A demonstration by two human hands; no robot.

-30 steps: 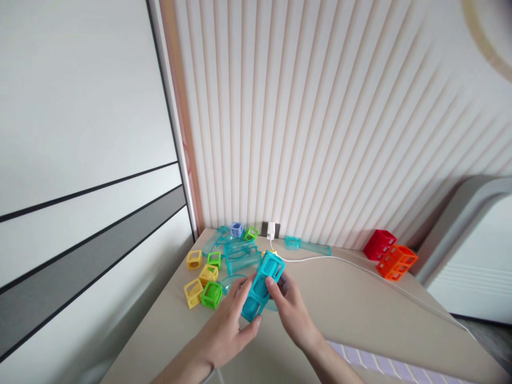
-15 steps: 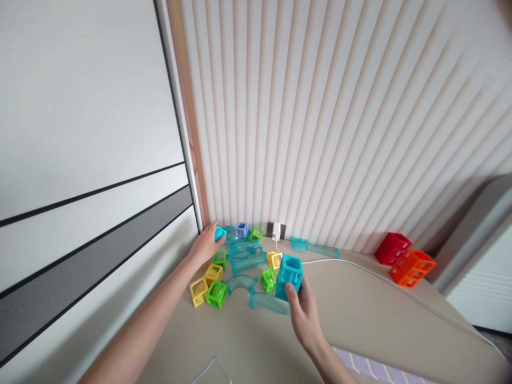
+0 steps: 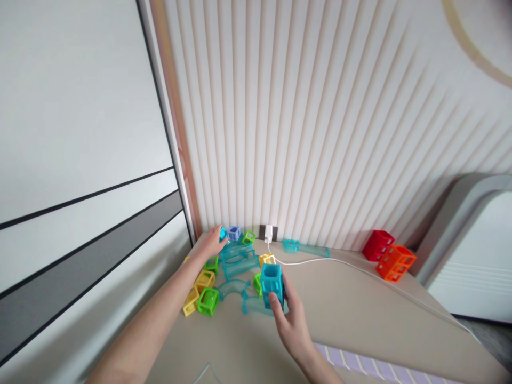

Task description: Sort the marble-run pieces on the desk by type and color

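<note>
My right hand [image 3: 294, 322] grips a teal hollow block [image 3: 272, 280] upright, thumb on its near face; it looks like two cubes stacked. At the back left corner, my left hand [image 3: 212, 245] has its fingers closed round a small bright-blue cube block [image 3: 223, 233], partly hidden by the fingers. Beside it sit a lavender cube block [image 3: 234, 233] and a green cube block [image 3: 248, 237]. Clear teal track pieces [image 3: 240, 264] lie between my hands. Partly behind the teal block are another green cube [image 3: 257, 284] and a yellow cube [image 3: 266, 260].
Yellow cubes [image 3: 205, 279] and green cubes [image 3: 208, 302] lie by my left forearm. A clear tube [image 3: 308, 248] rests along the ribbed wall. Red blocks [image 3: 377, 245] and orange blocks [image 3: 396, 263] stand at right. A white cable [image 3: 340, 260] runs from the plug [image 3: 269, 233] across the surface.
The view has swung slightly to the right. My right hand has turned the teal block more upright. The blue cube in my left hand is closer to the lavender cube.
</note>
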